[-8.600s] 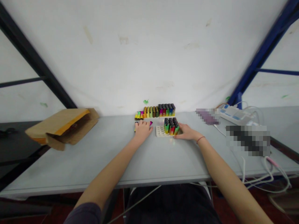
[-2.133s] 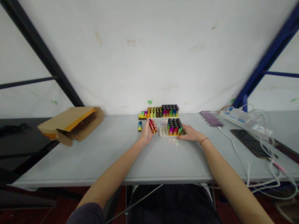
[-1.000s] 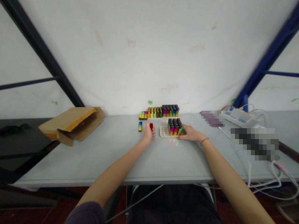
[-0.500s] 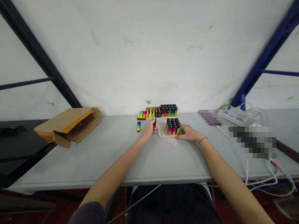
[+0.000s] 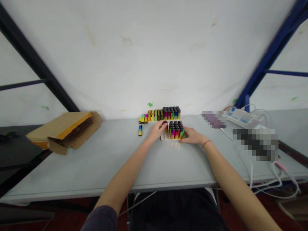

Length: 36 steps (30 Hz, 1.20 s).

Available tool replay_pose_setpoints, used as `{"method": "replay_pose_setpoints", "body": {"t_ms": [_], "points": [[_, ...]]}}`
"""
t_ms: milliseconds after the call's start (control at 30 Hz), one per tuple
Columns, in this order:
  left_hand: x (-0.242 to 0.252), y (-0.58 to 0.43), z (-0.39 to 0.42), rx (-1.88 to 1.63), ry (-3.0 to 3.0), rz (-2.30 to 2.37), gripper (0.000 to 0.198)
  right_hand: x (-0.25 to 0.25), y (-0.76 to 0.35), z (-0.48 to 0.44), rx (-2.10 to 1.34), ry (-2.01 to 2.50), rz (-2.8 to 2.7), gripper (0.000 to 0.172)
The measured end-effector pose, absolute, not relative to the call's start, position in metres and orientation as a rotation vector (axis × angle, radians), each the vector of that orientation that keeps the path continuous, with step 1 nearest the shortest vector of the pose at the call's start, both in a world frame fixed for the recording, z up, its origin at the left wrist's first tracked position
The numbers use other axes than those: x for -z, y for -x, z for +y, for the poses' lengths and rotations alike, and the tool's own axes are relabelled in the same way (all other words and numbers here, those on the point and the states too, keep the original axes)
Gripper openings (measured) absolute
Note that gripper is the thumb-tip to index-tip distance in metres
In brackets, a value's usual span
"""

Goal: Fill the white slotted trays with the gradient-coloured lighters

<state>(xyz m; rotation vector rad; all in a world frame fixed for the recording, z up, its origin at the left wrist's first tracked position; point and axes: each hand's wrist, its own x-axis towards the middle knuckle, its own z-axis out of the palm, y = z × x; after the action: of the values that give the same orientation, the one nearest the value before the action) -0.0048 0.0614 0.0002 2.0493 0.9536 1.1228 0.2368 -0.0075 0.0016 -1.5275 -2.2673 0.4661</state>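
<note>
Between the fingers of my left hand (image 5: 157, 130) is a red lighter (image 5: 165, 125), held upright over the left part of a white tray (image 5: 165, 138) with holes. Colourful lighters (image 5: 176, 131) with black tops stand in the tray's right part. My right hand (image 5: 192, 136) grips the tray's right side, thumb at the front corner, fingers partly hidden behind the lighters. A single blue and yellow lighter (image 5: 140, 130) lies on the table left of my left hand. Whether the red lighter touches its hole I cannot tell.
By the wall stand a row of black-topped lighters (image 5: 171, 113) and yellow-to-brown ones (image 5: 155, 115), with several lighters lying flat (image 5: 143, 119) beside them. An open cardboard box (image 5: 60, 128) lies at left. A power strip (image 5: 243, 118) and white cables (image 5: 269, 184) are at right.
My left hand has moved right with the red lighter, from beside the tray to over its left part. My right hand stays at the tray. The view has shifted slightly.
</note>
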Motion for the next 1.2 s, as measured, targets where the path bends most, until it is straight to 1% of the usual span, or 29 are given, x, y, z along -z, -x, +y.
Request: {"method": "replay_pose_setpoints", "body": {"t_ms": [67, 167, 200, 267, 333, 367, 467, 533, 567, 600, 667, 733, 833, 900, 1033, 1133, 1167, 1200], "points": [[0.001, 0.005, 0.058, -1.086, -2.130, 0.977, 0.030, -0.002, -0.237, -0.008, -0.469, 1.537, -2.259, 0.071], [-0.004, 0.004, 0.050, -1.046, -2.216, 0.989, 0.042, -0.003, -0.237, -0.009, -0.471, 1.527, -2.247, 0.070], [-0.008, 0.005, 0.047, -1.046, -2.261, 0.999, 0.042, -0.003, -0.237, -0.010, -0.474, 1.519, -2.240, 0.070], [-0.016, 0.011, 0.042, -1.050, -2.363, 1.099, 0.034, -0.004, -0.237, -0.011, -0.476, 1.506, -2.224, 0.070], [-0.026, 0.024, 0.040, -1.023, -2.404, 1.356, 0.029, -0.004, -0.237, -0.011, -0.474, 1.498, -2.213, 0.069], [-0.030, 0.033, 0.040, -0.979, -2.382, 1.532, 0.029, -0.004, -0.237, -0.011, -0.472, 1.497, -2.210, 0.069], [-0.036, 0.063, 0.045, -0.827, -2.235, 2.007, 0.038, -0.004, -0.237, -0.011, -0.469, 1.508, -2.211, 0.067], [-0.034, 0.080, 0.052, -0.727, -2.077, 2.180, 0.042, -0.003, -0.237, -0.010, -0.472, 1.515, -2.215, 0.068], [-0.032, 0.087, 0.056, -0.688, -2.003, 2.205, 0.041, -0.003, -0.237, -0.009, -0.473, 1.517, -2.219, 0.068], [-0.029, 0.093, 0.060, -0.661, -1.944, 2.195, 0.037, -0.002, -0.238, -0.009, -0.473, 1.518, -2.224, 0.068], [-0.025, 0.098, 0.066, -0.646, -1.889, 2.128, 0.022, -0.002, -0.238, -0.008, -0.469, 1.522, -2.236, 0.068], [-0.023, 0.097, 0.069, -0.710, -1.900, 2.001, 0.010, -0.002, -0.238, -0.008, -0.462, 1.525, -2.247, 0.068], [-0.022, 0.084, 0.067, -0.951, -1.898, 1.659, 0.018, -0.003, -0.238, -0.008, -0.459, 1.517, -2.257, 0.069], [-0.023, 0.069, 0.062, -1.068, -1.778, 1.405, 0.023, -0.004, -0.237, -0.009, -0.459, 1.510, -2.252, 0.069], [-0.025, 0.039, 0.051, -1.070, -1.406, 1.132, 0.028, -0.005, -0.236, -0.010, -0.465, 1.511, -2.239, 0.068], [-0.028, 0.027, 0.042, -1.053, -1.199, 1.039, 0.019, -0.005, -0.236, -0.010, -0.472, 1.518, -2.237, 0.067], [-0.029, 0.025, 0.039, -1.047, -1.147, 1.004, 0.019, -0.005, -0.236, -0.010, -0.472, 1.516, -2.238, 0.067], [-0.030, 0.024, 0.037, -1.047, -1.104, 0.970, 0.024, -0.005, -0.236, -0.010, -0.471, 1.513, -2.239, 0.068]]}}
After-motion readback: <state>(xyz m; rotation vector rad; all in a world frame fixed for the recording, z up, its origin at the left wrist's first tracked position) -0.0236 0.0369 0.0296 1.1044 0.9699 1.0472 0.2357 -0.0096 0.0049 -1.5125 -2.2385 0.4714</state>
